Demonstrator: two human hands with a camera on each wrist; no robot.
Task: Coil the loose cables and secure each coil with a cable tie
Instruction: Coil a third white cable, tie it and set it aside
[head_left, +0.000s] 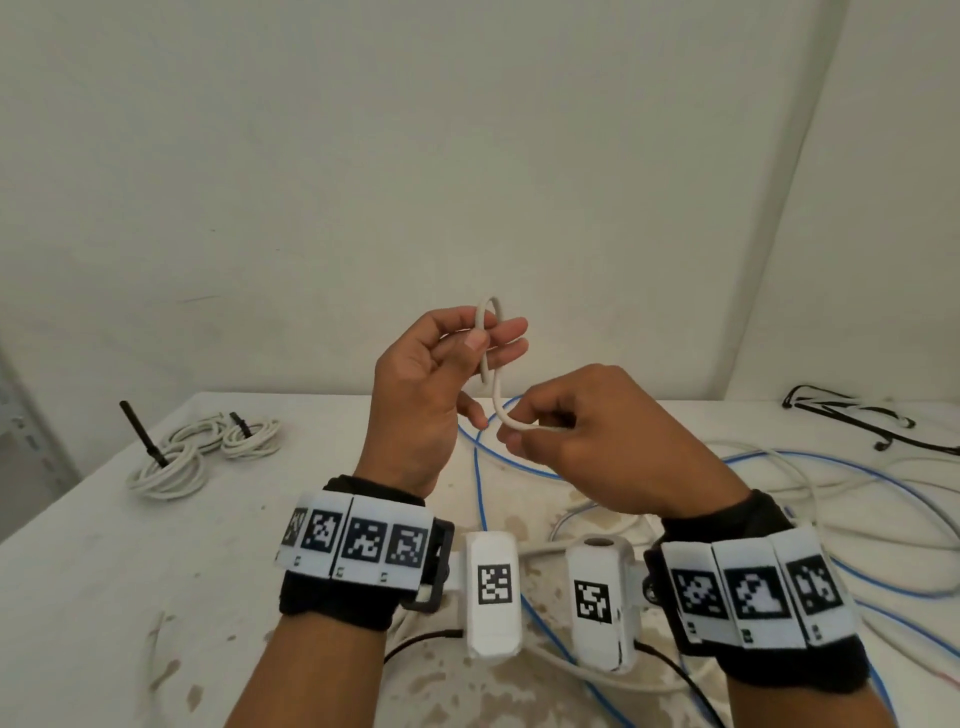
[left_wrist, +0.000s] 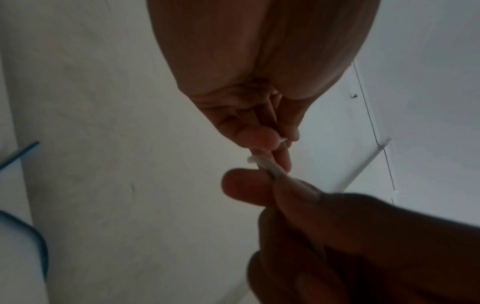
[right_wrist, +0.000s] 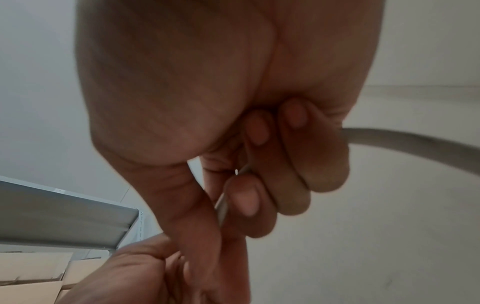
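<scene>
Bare workroom: stained white table (head_left: 130, 571), plain walls (head_left: 467, 130), metal shelving (right_wrist: 64, 216), cardboard boxes (right_wrist: 31, 267).

Off-white cable (head_left: 490, 364) bent in an S at frame centre; two tied white coils (head_left: 200, 452) at left; loose blue cable (head_left: 480, 483) lower right.

Two tied white coils (head_left: 200, 452), one blue cable (head_left: 480, 499), one black cable bundle (head_left: 852, 421), two hands (head_left: 421, 395).

Soft, even light fills the head view, with faint shadows on the table (head_left: 130, 571) and wide-angle bending toward its edges. Both wrist views are dim and blurred (the close hands mostly dark silhouettes).
</scene>
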